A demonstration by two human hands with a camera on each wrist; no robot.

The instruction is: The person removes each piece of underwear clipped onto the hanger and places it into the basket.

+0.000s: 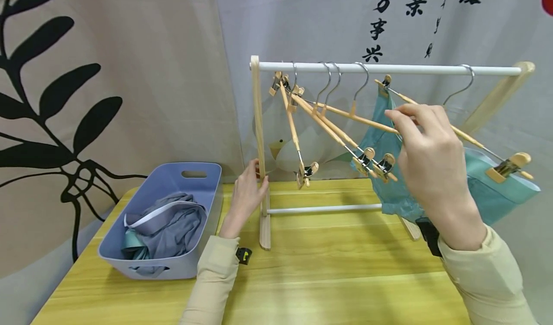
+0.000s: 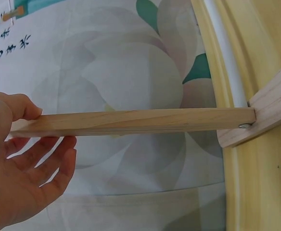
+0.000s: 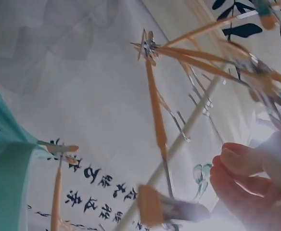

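Observation:
In the head view my left hand [image 1: 248, 195] grips the left wooden upright [image 1: 258, 118] of a small clothes rack. Its thumb lies on one side of the post and its fingers on the other in the left wrist view. My right hand [image 1: 432, 157] is raised before the rack, fingers loosely curled, with nothing visible between the fingertips. Several wooden clip hangers [image 1: 341, 113] hang bare from the white rail [image 1: 311, 67], slanting different ways. A teal garment [image 1: 488, 190] is clipped to the rightmost hanger [image 1: 464, 134], partly hidden by my right hand.
A blue plastic basket [image 1: 108, 248] stands left of the rack on the yellow wooden table [image 1: 324, 282], with grey-blue and teal clothes [image 1: 177, 231] inside. Low on the rack runs a white crossbar [image 1: 324, 209]. A printed curtain [image 1: 173, 75] hangs behind.

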